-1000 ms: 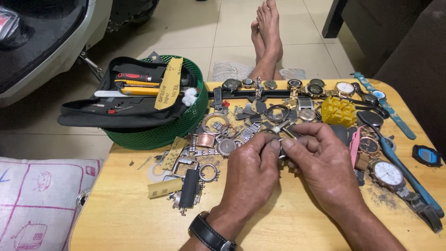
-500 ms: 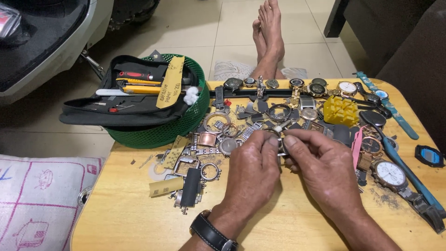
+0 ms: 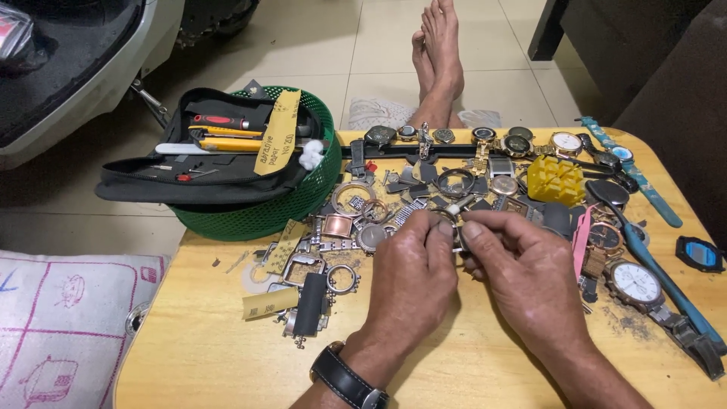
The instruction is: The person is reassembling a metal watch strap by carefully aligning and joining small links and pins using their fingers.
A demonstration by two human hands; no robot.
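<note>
**— What's around you?**
— Tiled floor beyond, and a yellow wooden table (image 3: pixel 204 356) in front of me, littered with watch parts. Far left sits a green basket (image 3: pixel 261 216) with a black tool pouch (image 3: pixel 189 178) laid across it. A yellow block (image 3: pixel 555 180) stands far right of centre, and a row of watches (image 3: pixel 485 140) lines the far edge. At the right, a white-faced watch (image 3: pixel 634 282) lies near a blue-strapped one (image 3: pixel 700 254).

**— And your hands?**
— Both meet at the middle of the table. My left hand (image 3: pixel 413 273), black wristwatch (image 3: pixel 344 376) on the wrist, pinches closed on a small metal watch piece (image 3: pixel 453 220). My right hand (image 3: pixel 522 276) grips the same piece from the right, fingertips (image 3: pixel 473 229) just touching it. Exactly what the piece is, I cannot tell; my fingers hide most of it.

**— Where is that piece?**
— Held just above the table, near the scattered cases, with a round bezel (image 3: pixel 342 278) lying to the left of my left hand.
</note>
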